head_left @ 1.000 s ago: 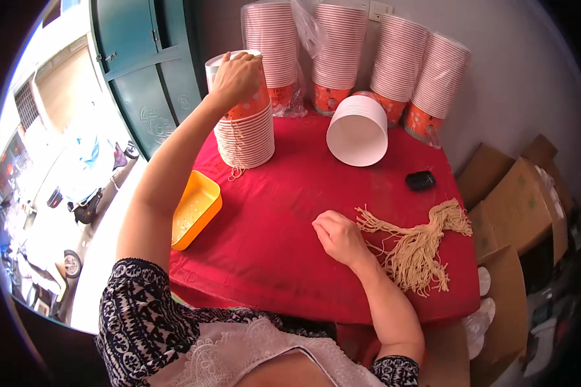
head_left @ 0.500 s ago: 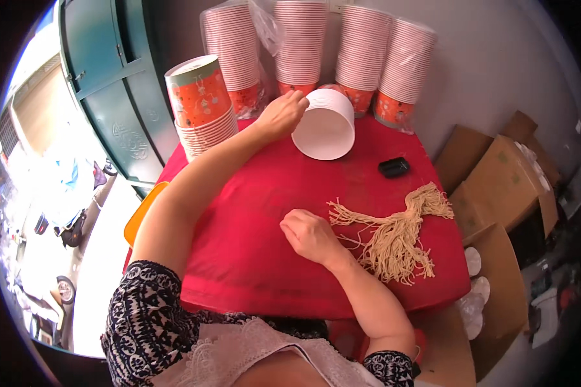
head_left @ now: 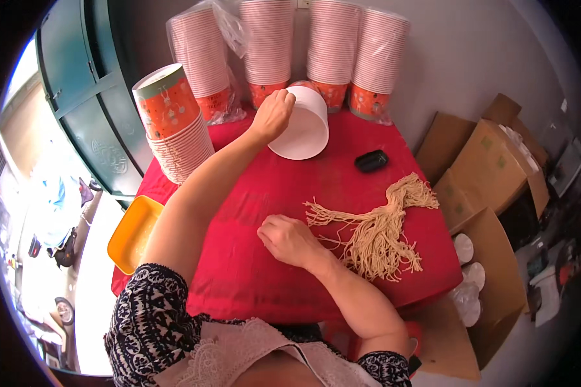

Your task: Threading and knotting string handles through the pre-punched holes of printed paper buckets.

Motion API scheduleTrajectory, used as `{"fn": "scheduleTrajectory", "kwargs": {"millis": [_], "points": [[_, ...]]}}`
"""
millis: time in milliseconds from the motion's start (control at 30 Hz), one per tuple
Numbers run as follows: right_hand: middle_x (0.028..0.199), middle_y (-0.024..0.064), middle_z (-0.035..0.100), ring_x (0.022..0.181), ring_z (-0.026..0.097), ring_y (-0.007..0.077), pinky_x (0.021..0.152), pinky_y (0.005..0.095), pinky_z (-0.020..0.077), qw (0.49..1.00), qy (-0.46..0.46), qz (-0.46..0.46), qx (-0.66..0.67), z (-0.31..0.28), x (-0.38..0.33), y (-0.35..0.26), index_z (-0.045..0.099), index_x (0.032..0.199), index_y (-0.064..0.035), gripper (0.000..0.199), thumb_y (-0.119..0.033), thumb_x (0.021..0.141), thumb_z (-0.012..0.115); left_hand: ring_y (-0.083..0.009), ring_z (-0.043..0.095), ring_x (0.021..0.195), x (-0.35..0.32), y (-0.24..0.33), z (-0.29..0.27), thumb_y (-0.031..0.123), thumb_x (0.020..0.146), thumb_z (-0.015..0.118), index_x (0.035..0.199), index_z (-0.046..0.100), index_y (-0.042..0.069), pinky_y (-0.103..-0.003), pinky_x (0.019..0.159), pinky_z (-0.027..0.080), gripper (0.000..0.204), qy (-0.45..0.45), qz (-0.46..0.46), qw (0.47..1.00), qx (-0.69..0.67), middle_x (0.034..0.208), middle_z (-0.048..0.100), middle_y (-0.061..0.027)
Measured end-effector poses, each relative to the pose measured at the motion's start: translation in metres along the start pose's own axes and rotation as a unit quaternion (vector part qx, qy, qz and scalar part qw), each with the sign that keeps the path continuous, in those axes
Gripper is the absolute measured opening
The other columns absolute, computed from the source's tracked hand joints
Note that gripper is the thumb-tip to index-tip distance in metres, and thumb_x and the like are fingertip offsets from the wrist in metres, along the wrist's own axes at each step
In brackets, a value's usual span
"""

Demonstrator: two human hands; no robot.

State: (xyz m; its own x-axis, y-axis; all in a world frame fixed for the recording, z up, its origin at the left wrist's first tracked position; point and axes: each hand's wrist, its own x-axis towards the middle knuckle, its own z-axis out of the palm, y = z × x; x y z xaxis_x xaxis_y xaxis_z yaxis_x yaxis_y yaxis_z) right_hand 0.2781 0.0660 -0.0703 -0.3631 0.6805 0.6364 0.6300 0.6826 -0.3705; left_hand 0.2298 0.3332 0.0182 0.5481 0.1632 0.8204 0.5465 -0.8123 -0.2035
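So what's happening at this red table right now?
A person sits at a red table. Their left hand grips the rim of a white paper cup lying on its side, open end toward them. Their right hand rests closed on the cloth beside a bundle of tan strings. Tall stacks of cups line the wall, with a shorter orange stack at left.

**Paper, cloth, string and plastic**

The counter (head_left: 265,193) wears matt red cloth. The tipped cup (head_left: 301,126) looks like smooth white paper inside; the stacks (head_left: 174,122) at the far edge are paper too, some in glossy clear plastic wrap (head_left: 226,32). The strings (head_left: 381,226) are rough, pale fibre. The tray (head_left: 132,232) is smooth yellow plastic.
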Motion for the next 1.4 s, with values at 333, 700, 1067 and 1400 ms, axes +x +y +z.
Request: {"fn": "scheduleTrajectory", "kwargs": {"millis": [333, 700, 1067, 1400], "points": [[0.079, 0.0171, 0.063, 0.076, 0.065, 0.034, 0.067, 0.0426, 0.0553, 1.0, 0.001, -0.008, 0.024, 0.002, 0.0, -0.001, 0.064, 0.075, 0.001, 0.017, -0.011, 0.086, 0.062, -0.0337, 0.06, 0.09, -0.015, -0.006, -0.021, 0.0, 0.072, 0.061, 0.098, 0.052, 0.002, -0.043, 0.078, 0.051, 0.029, -0.059, 0.048, 0.997, 0.028, 0.101, 0.056, -0.0163], [0.079, 0.0149, 0.065, 0.075, 0.065, 0.0335, 0.068, 0.0411, 0.0539, 1.0, -0.017, 0.012, 0.016, 0.001, 0.0, 0.007, 0.066, 0.08, -0.0005, 0.009, -0.009, 0.085, 0.063, -0.0328, 0.068, 0.07, -0.031, -0.004, -0.057, 0.0, 0.079, 0.055, 0.127, 0.051, 0.01, -0.043, 0.059, 0.055, 0.049, -0.186, 0.019, 0.982, 0.01, 0.138, 0.053, -0.0116], [0.097, 0.0198, 0.066, 0.091, 0.065, 0.0361, 0.081, 0.043, 0.053, 0.956, 0.145, 0.245, -0.068, -0.008, 0.0, 0.045, 0.065, 0.102, 0.0025, 0.019, -0.011, 0.089, 0.062, -0.0391, 0.066, 0.091, -0.067, 0.005, -0.095, 0.003, 0.078, 0.054, 0.129, 0.046, 0.002, -0.048, 0.076, 0.054, 0.053, -0.121, -0.122, 0.978, -0.118, 0.132, 0.056, -0.0199], [0.061, 0.0035, 0.054, 0.044, 0.052, 0.0088, 0.037, 0.0242, 0.041, 0.901, 0.174, 0.313, 0.247, -0.018, 0.009, 0.029, 0.053, 0.078, -0.001, 0.028, -0.019, 0.099, 0.053, -0.0255, 0.07, 0.079, -0.084, 0.044, -0.188, 0.003, 0.083, 0.056, 0.116, 0.065, 0.005, -0.034, 0.072, 0.056, 0.034, -0.113, -0.248, 0.941, -0.2, 0.103, 0.072, -0.0104]]}}
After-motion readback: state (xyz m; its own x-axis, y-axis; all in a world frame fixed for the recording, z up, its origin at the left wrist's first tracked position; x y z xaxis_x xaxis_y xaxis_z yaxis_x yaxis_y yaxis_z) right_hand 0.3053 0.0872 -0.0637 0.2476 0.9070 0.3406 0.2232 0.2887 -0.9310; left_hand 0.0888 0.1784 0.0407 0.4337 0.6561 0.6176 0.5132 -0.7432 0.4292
